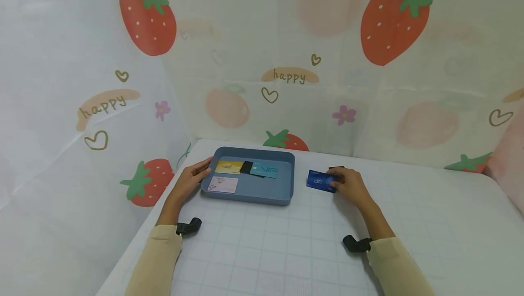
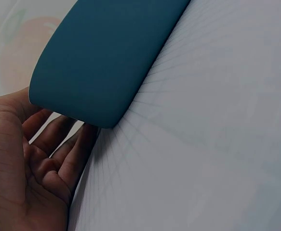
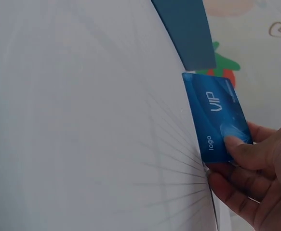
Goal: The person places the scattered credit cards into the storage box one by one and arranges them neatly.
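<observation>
A blue VIP card point(image 3: 216, 110) is pinched between the thumb and fingers of my right hand point(image 1: 348, 184), right of the tray. In the right wrist view the thumb lies on its printed face. A thin dark edge point(image 1: 336, 167) shows just behind these fingers. My left hand point(image 1: 191, 180) rests against the left end of the blue-grey tray point(image 1: 262, 194), its fingers partly hidden behind the wall in the left wrist view. Inside the tray lie a yellow card point(image 1: 228, 167), a pink-white card point(image 1: 223, 184), and a teal VIP card point(image 1: 265, 170) overlapping a black card point(image 1: 246, 167).
The tray stands on a table with a white checked cloth point(image 1: 262, 246). Behind and to the left hangs a pale curtain point(image 1: 245, 50) printed with strawberries. Something pink point(image 1: 509, 150) borders the table at the far right.
</observation>
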Tool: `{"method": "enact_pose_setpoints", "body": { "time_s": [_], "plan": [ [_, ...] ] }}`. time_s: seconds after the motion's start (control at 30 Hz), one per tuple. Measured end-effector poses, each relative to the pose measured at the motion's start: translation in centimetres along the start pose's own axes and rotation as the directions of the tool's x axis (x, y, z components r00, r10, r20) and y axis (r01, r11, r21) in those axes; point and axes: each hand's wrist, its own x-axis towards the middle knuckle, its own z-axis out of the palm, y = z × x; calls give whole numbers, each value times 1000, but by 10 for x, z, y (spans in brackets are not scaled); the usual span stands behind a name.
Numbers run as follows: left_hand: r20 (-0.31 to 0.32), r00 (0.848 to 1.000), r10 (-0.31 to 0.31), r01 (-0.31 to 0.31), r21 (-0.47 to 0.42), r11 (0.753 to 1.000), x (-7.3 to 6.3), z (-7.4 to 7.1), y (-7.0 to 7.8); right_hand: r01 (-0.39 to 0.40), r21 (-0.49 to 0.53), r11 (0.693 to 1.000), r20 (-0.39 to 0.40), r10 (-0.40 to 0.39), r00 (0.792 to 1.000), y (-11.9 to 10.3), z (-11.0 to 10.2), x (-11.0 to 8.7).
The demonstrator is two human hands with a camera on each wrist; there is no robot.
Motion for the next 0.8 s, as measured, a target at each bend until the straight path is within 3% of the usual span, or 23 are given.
{"method": "enact_pose_setpoints", "body": {
  "time_s": [0.17,0.23,0.8],
  "plan": [
    [-21,1000,-1,1,-13,1000,11,0,-27,-17,14,1000,11,16,1000,-1,-2,-1],
    [-21,1000,-3,3,-11,1000,13,0,-32,-28,23,999,13,27,1000,-1,-2,-2],
    [-22,1000,-14,14,-8,1000,13,1,-32,-53,153,987,32,48,998,-8,-9,-5]
  ]
}}
